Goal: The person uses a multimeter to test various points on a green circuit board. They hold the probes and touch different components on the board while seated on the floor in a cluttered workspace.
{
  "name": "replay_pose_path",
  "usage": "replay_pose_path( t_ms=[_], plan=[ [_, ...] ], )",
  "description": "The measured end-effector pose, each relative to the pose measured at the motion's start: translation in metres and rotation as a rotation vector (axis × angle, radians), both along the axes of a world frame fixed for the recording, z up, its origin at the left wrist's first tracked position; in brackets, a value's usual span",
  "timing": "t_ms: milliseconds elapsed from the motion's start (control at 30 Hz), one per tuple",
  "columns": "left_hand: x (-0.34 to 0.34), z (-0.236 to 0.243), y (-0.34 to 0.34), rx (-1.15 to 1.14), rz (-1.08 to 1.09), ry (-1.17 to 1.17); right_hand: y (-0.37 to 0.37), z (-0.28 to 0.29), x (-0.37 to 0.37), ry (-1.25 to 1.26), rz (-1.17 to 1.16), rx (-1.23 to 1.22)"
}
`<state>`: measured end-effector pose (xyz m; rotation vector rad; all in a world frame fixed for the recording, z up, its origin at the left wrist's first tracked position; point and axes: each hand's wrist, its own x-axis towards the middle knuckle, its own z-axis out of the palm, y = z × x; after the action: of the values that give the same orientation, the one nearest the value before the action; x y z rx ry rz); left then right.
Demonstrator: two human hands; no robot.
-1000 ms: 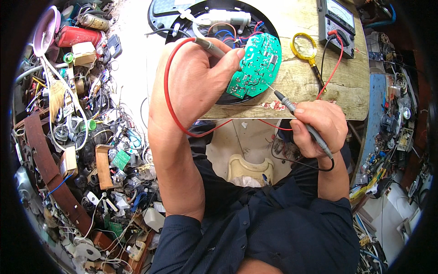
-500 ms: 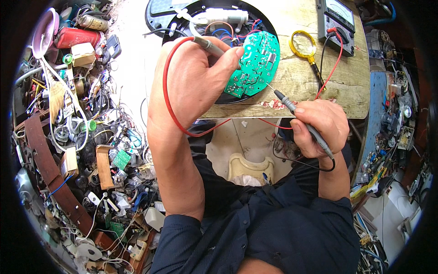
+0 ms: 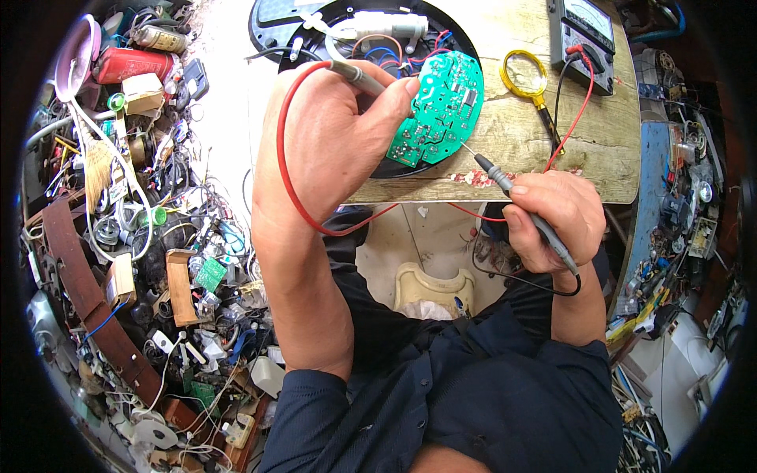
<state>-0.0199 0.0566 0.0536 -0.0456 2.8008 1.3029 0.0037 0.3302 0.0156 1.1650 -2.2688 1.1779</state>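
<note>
My left hand is closed around a red-wired test probe and reaches over the left part of a green circuit board; that probe's tip is hidden behind my fingers. My right hand grips a grey, black-wired test probe, whose thin metal tip meets the board's lower right edge. The board lies tilted over a round black housing with a white cylindrical part and coloured wires inside. An analog multimeter with red and black leads stands at the back right.
A yellow-rimmed magnifying glass lies between board and meter on the worn wooden table. Heaps of electronic scrap fill the left side, with more parts at the right. A cream stool stands below the table.
Hardly anything differs. Both hands keep their grip on the probes, and the right probe's tip stays at the board's lower right edge. The whole view has shifted very slightly.
</note>
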Motion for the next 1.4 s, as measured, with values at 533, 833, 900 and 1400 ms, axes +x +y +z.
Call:
replay_pose_path(
  t_ms=[533, 833, 900, 1400],
  plan=[
    [0.0, -0.002, 0.001, -0.037, -0.023, 0.029, -0.002, -0.002, -0.001, -0.027, 0.036, 0.019],
    [0.001, 0.0, 0.0, -0.02, -0.024, 0.01, -0.012, -0.013, 0.003, -0.073, 0.06, 0.005],
    [0.003, 0.0, -0.001, -0.025, -0.025, 0.02, -0.014, -0.014, 0.002, -0.062, 0.065, 0.02],
    [0.004, -0.009, -0.007, 0.022, -0.028, 0.002, -0.026, -0.013, 0.003, -0.062, 0.019, -0.021]
  ],
)
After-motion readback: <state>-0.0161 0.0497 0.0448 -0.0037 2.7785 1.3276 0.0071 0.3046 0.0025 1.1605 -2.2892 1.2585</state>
